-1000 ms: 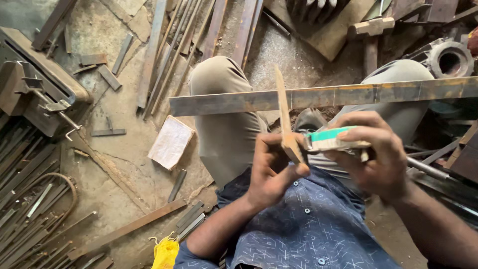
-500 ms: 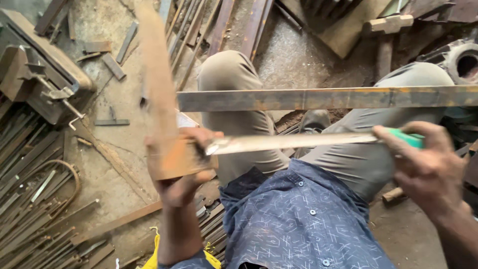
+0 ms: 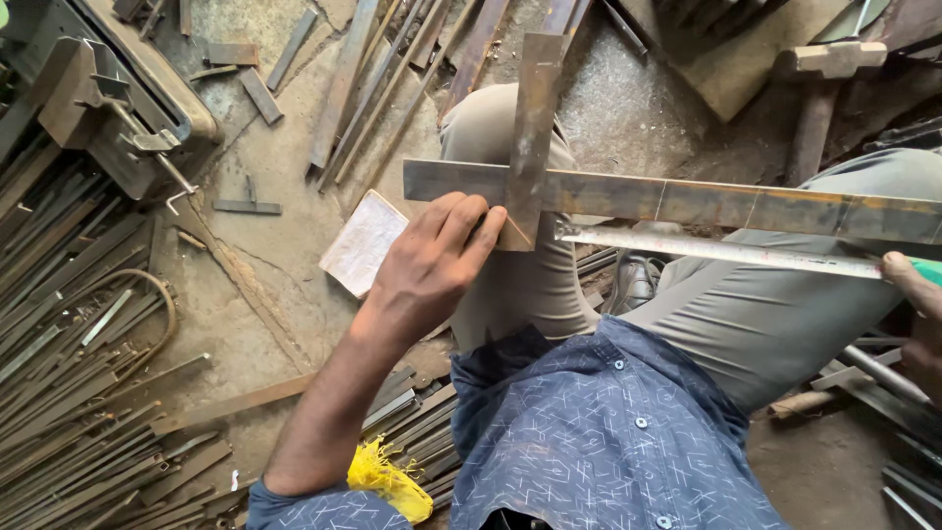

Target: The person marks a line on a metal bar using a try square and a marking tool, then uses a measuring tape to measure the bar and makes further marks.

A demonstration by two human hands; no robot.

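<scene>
A long rusty flat steel bar lies across my knees. My left hand presses a rusty metal square upright against the bar near its left end; the square's blade points away from me. My right hand, at the right edge and mostly cut off, holds a green tape measure case. Its extended metal tape blade runs leftward just below the bar, with its hooked tip beside the square.
Piles of steel strips and rods cover the floor at left. A vice-like machine stands at top left. A small notebook lies on the floor. A hammer rests at top right, a yellow rag near my elbow.
My left hand has set the square down onto the bar, upright across it. The tape blade has dropped alongside the bar, and my right hand has drawn further right.
</scene>
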